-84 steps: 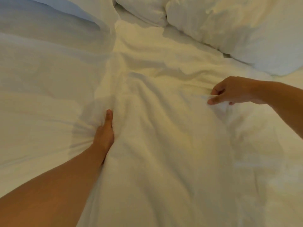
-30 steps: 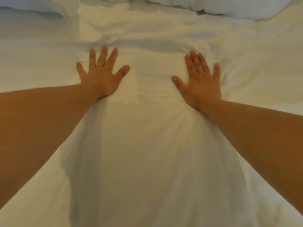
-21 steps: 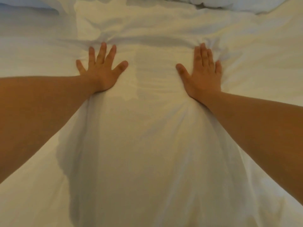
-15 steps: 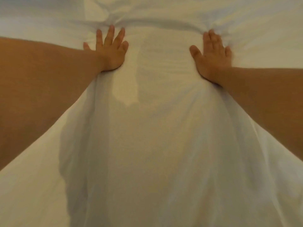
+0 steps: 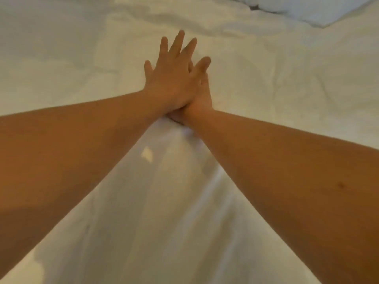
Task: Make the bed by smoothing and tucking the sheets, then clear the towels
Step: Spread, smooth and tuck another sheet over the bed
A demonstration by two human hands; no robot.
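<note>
White bedding fills our view: the sheet (image 5: 266,83) spreads across the whole bed, rumpled toward the far side and pulled into long folds running back between our forearms. At the top right corner lies a pillow (image 5: 307,9). We reach both arms forward and our hands meet at the middle of the sheet. Our left hand (image 5: 172,78) lies on top, fingers straight and spread apart. Our right hand (image 5: 202,95) sits beneath it, mostly covered, so we cannot tell how its fingers lie.
</note>
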